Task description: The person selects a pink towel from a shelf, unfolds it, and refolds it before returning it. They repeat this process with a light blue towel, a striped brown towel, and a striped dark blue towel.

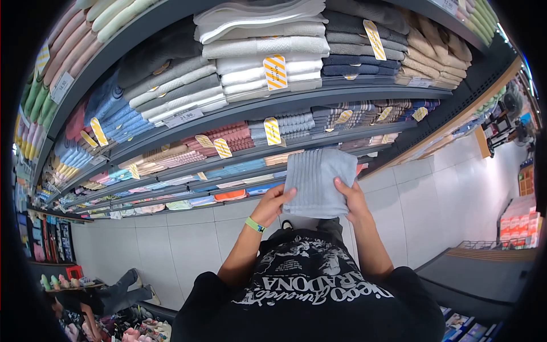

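Observation:
A folded grey-blue towel [319, 182] with ribbed stripes along its left part is held up in front of the shelves. My left hand [269, 206], with a yellow-green band on the wrist, grips its left edge, thumb on top. On the right edge my right hand [353, 199] pinches it, thumb over the front and the other fingers hidden behind. Just beyond the towel, stacks of folded grey checked towels [293, 126] lie on the middle shelf. Above them sits a tall pile of white towels [270, 48].
The dark shelf unit [245, 108] curves across the view, with yellow-striped tags hanging from its stacks. Pale floor tiles [188, 233] lie below. At lower left another person [91, 302] bends by a bin of goods. A grey-topped display [484, 268] stands at right.

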{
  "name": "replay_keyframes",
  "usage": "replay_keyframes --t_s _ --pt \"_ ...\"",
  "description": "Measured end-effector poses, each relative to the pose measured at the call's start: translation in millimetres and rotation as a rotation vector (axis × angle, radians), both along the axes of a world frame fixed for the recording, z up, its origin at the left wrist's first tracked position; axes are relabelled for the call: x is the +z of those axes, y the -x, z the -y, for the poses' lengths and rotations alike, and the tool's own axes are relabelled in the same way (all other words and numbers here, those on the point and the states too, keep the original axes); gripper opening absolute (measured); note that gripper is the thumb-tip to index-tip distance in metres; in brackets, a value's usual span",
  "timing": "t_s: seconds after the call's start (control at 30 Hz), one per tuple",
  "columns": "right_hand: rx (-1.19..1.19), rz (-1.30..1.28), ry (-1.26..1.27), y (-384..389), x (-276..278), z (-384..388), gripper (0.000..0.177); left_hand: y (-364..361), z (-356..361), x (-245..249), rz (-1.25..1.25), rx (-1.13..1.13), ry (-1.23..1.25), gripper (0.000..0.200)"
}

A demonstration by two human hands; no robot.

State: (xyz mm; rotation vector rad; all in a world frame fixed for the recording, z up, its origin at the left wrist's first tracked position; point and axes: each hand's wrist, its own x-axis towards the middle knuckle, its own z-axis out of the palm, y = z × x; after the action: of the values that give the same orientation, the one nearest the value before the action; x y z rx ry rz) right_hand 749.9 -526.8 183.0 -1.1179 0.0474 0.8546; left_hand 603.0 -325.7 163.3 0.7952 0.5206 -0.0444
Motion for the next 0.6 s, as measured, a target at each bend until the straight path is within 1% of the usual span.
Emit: replay_keyframes --t_s 0.07,0.2,0.23,0.27,0.3,0.33,0.37,0.4,0.43,0.47,0.5,0.53,0.57,0.6 --pt "0.009 0.038 0.017 0 1 2 0.054 0 4 2 0.081 -0.036 -0.208 0.021" --pt "0.005 0.126 0.060 -1 2 3 0.048 4 -12 -28 0.013 -0.071 -0.222 0.022" --pt "0.004 0.125 0.060 -1 1 2 0.048 4 -9 -26 -0.032 0.049 -0.232 0.023" --pt "-0.014 0.203 0.064 -2 2 1 0.040 4 -8 -25 -0.075 0.170 -0.241 0.024" --pt "-0.031 0.283 0.068 -4 2 -1 0.033 5 -10 -27 -0.073 0.172 -0.240 0.024" --pt "-0.029 0.285 0.067 -7 4 -2 0.033 7 -12 -27 -0.053 0.154 -0.203 0.033" --pt "0.045 0.497 0.210 -9 5 -3 0.031 8 -14 -28 -0.033 0.137 -0.166 0.042" --pt "0.122 0.707 0.352 -9 7 -4 0.031 8 -14 -28 -0.033 0.140 -0.165 0.042" --pt "0.126 0.708 0.350 -4 13 -8 0.031 7 -12 -20 0.076 0.022 0.116 0.044" --pt "0.136 0.901 0.272 5 25 -14 0.035 6 -10 -15 0.186 -0.097 0.396 0.048" --pt "0.144 1.093 0.189 13 35 -20 0.041 4 -7 -13 0.188 -0.095 0.396 0.048" --pt "0.144 1.095 0.189 16 44 -23 0.041 1 -3 -12 0.310 -0.036 0.569 0.053" --pt "0.304 1.297 0.157 18 51 -25 0.046 -1 0 -11 0.430 0.023 0.742 0.058" --pt "0.468 1.493 0.123 20 56 -26 0.050 -2 -1 -14 0.430 0.021 0.743 0.058"
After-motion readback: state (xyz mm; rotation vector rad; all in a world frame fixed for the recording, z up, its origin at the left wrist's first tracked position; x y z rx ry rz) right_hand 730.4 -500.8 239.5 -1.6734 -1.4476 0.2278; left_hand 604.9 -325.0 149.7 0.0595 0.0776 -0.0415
